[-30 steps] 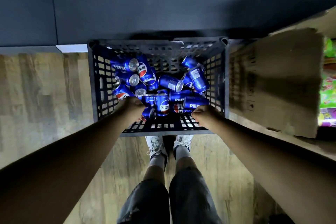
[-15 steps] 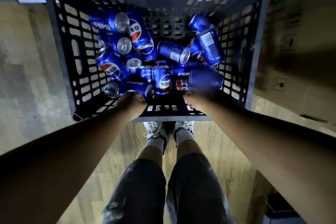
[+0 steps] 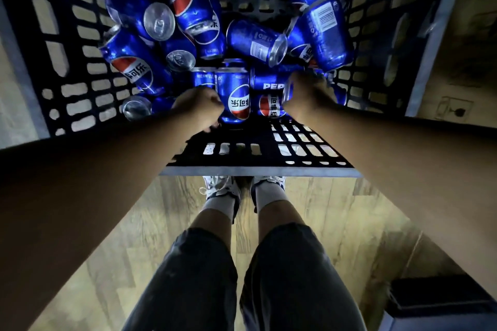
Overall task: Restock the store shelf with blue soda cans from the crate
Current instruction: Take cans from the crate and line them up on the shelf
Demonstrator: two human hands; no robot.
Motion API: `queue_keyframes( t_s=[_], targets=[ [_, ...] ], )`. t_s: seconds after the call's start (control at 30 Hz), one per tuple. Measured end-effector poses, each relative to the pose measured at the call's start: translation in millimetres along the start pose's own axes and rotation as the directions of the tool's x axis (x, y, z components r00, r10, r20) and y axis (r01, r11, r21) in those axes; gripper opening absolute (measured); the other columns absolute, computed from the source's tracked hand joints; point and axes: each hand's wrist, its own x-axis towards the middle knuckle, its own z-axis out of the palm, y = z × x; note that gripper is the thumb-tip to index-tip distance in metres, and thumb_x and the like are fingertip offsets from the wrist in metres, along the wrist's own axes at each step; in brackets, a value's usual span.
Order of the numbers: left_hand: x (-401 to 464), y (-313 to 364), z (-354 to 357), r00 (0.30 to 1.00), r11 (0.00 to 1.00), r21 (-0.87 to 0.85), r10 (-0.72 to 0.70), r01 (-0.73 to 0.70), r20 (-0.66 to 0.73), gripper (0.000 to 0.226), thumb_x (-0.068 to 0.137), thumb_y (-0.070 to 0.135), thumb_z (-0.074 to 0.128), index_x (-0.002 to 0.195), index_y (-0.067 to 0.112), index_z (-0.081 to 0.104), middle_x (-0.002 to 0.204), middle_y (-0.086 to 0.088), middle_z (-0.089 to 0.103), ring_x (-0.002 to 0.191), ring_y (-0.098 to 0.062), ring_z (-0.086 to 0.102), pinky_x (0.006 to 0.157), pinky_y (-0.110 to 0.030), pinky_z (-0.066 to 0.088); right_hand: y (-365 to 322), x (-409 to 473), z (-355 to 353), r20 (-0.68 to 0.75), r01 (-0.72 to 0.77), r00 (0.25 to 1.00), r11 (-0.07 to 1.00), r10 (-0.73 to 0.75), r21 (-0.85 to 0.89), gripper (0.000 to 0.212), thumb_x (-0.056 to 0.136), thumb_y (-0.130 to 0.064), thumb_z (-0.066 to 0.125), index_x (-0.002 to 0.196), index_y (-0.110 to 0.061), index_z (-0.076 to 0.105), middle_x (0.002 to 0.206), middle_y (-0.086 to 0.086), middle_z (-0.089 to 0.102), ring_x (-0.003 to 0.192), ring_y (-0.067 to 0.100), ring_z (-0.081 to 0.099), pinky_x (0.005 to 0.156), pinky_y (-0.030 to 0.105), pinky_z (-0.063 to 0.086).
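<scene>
Step in hand: pick-up from the crate (image 3: 309, 142), judged from hand placement; no can is on the shelf, and the shelf itself is out of view.

Blue Pepsi cans (image 3: 188, 2) lie jumbled in the black slotted plastic crate, most on their sides and heaped toward the far wall. A few stand or lean near the front, just ahead of a bare patch of crate floor.

Left hand (image 3: 199, 109): reached into the crate, fingers curled, touching the left side of a front can (image 3: 235, 99) whose logo faces the camera. The view does not show if the fingers have closed round it or round a can hidden behind the hand, so the grip cannot be told.

Right hand (image 3: 309, 94): fingers wrapped round a can lying on its side (image 3: 271, 86), "PEP" visible on it. The image is blurred here, but the hold looks firm.

The crate sits on a wood-pattern floor (image 3: 139, 223), with the person's shoes just behind its near rim.

Next move, by judgement: secure one can per hand, lift straight up clear of the crate wall, then turn toward the shelf. Lifting from the front row may let the leaning cans behind roll forward.
</scene>
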Motion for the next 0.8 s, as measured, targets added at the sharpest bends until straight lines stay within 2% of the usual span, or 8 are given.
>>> queue_keyframes(
  t_s=[0.1, 0.2, 0.33, 0.47, 0.57, 0.67, 0.73, 0.8],
  targets=[
    [8.1, -4.7, -3.6, 1.0, 0.998, -0.053, -0.022, 0.022, 0.003, 0.025, 0.095, 0.012, 0.038, 0.075, 0.018, 0.053, 0.042, -0.001, 0.058, 0.027, -0.005, 0.049, 0.032, -0.012, 0.033, 6.3, 9.9, 10.4, 0.067, 0.081, 0.995, 0.981, -0.069, -0.179, 0.077, 0.075, -0.013, 0.07, 0.141, -0.015, 0.03, 0.147, 0.014, 0.028, 0.134, 0.035, 0.028, 0.108, 0.046, 0.032],
    [14.8, -4.2, -8.0, 0.998, 0.993, -0.101, -0.056, 0.06, 0.041, 0.021, 0.098, 0.015, 0.035, 0.091, 0.013, 0.055, 0.035, 0.002, 0.056, 0.027, -0.009, 0.051, 0.037, -0.016, 0.041, 12.5, 15.2, 16.9, 0.109, 0.124, 0.99, 0.926, -0.09, -0.358, 0.089, 0.076, -0.006, 0.068, 0.147, -0.016, 0.017, 0.151, 0.016, 0.021, 0.14, 0.036, 0.021, 0.115, 0.046, 0.019],
    [12.4, 1.2, -12.7, 0.994, 0.985, -0.142, -0.084, 0.093, 0.07, 0.02, 0.099, 0.014, 0.036, 0.102, 0.005, 0.054, 0.034, -0.002, 0.054, 0.026, -0.01, 0.051, 0.03, -0.014, 0.041, 15.9, 11.2, 9.9, 0.058, 0.193, 0.98, 0.859, -0.188, -0.474, 0.09, 0.076, 0.001, 0.067, 0.147, -0.01, 0.013, 0.143, 0.023, 0.032, 0.128, 0.04, 0.038, 0.102, 0.047, 0.037],
    [0.8, 3.5, -10.4, 0.995, 0.99, -0.127, -0.049, 0.06, 0.089, 0.022, 0.098, 0.01, 0.038, 0.081, 0.008, 0.052, 0.062, -0.01, 0.06, 0.027, -0.005, 0.05, 0.034, -0.015, 0.039, 15.4, 0.5, 1.3, -0.012, 0.161, 0.982, 0.879, -0.186, -0.448, 0.086, 0.074, 0.0, 0.07, 0.143, -0.002, 0.018, 0.135, 0.025, 0.036, 0.119, 0.041, 0.046, 0.092, 0.046, 0.045],
    [-8.1, 1.0, -5.1, 1.0, 0.994, -0.106, -0.004, 0.007, 0.023, 0.025, 0.094, 0.005, 0.041, 0.073, 0.012, 0.052, 0.062, -0.007, 0.057, 0.037, -0.007, 0.054, 0.032, -0.011, 0.034, 18.6, -5.1, -4.5, -0.026, 0.12, 0.989, 0.904, -0.142, -0.411, 0.082, 0.076, -0.009, 0.075, 0.14, -0.002, 0.025, 0.132, 0.021, 0.036, 0.116, 0.038, 0.049, 0.09, 0.045, 0.047],
    [-15.0, -1.5, -1.3, 1.0, 0.997, -0.074, 0.027, -0.027, -0.003, 0.028, 0.092, 0.004, 0.044, 0.067, 0.016, 0.051, 0.064, -0.008, 0.057, 0.058, -0.022, 0.056, 0.04, -0.014, 0.039, 23.0, -8.7, -6.4, -0.019, 0.17, 0.982, 0.913, -0.19, -0.371, 0.073, 0.075, -0.007, 0.074, 0.136, -0.004, 0.034, 0.133, 0.021, 0.037, 0.116, 0.038, 0.049, 0.091, 0.043, 0.046],
    [-20.0, -1.6, 0.5, 1.0, 0.997, -0.073, 0.029, -0.029, 0.001, 0.023, 0.093, 0.004, 0.046, 0.075, 0.014, 0.054, 0.083, -0.018, 0.064, 0.058, -0.02, 0.051, 0.043, -0.012, 0.041, 27.9, -11.0, -5.2, -0.022, 0.231, 0.968, 0.917, -0.252, -0.326, 0.07, 0.073, 0.0, 0.072, 0.133, -0.004, 0.035, 0.131, 0.021, 0.041, 0.113, 0.039, 0.052, 0.088, 0.042, 0.047],
    [-27.0, -3.9, 1.3, 1.0, 0.997, -0.08, 0.022, -0.022, -0.001, 0.016, 0.095, 0.005, 0.046, 0.1, 0.008, 0.06, 0.11, -0.027, 0.062, 0.065, -0.021, 0.053, 0.047, -0.01, 0.041, 32.3, -17.3, -5.8, -0.011, 0.292, 0.953, 0.923, -0.304, -0.25, 0.072, 0.073, 0.0, 0.072, 0.132, -0.002, 0.032, 0.125, 0.022, 0.049, 0.109, 0.037, 0.056, 0.081, 0.035, 0.046]
  ],
)
